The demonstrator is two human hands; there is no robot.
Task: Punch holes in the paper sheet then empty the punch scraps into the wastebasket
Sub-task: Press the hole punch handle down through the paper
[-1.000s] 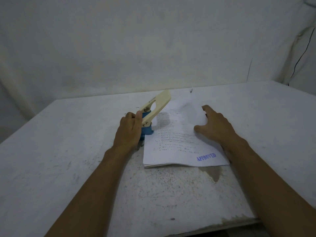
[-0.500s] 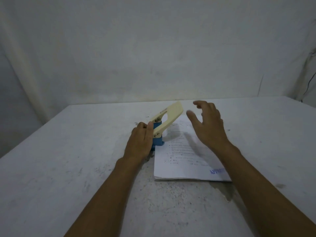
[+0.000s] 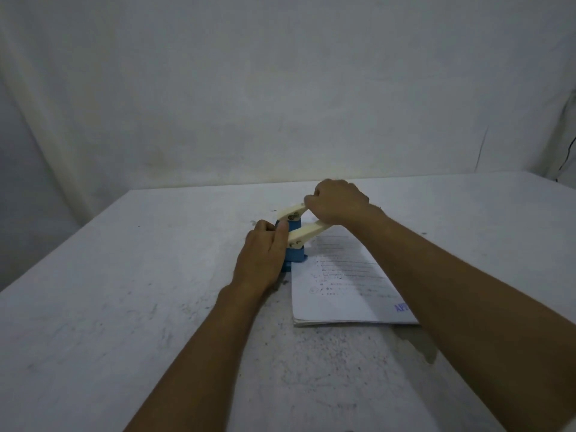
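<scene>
A hole punch (image 3: 296,241) with a blue base and a cream lever stands on the white table (image 3: 124,307), at the left edge of a stack of printed paper sheets (image 3: 343,291). My left hand (image 3: 261,260) grips the blue base from the left side. My right hand (image 3: 336,202) is closed over the raised end of the cream lever. The paper bears a blue stamp partly hidden by my right forearm. No wastebasket shows in view.
A white cloth backdrop (image 3: 280,88) hangs behind the table. A dark stain (image 3: 420,344) marks the table just below the paper stack. A thin dark cable (image 3: 568,151) runs down at the far right.
My right hand lifted off the paper, rose, and closed on the punch lever. My left hand kept its hold on the base. The camera tilted upward.
</scene>
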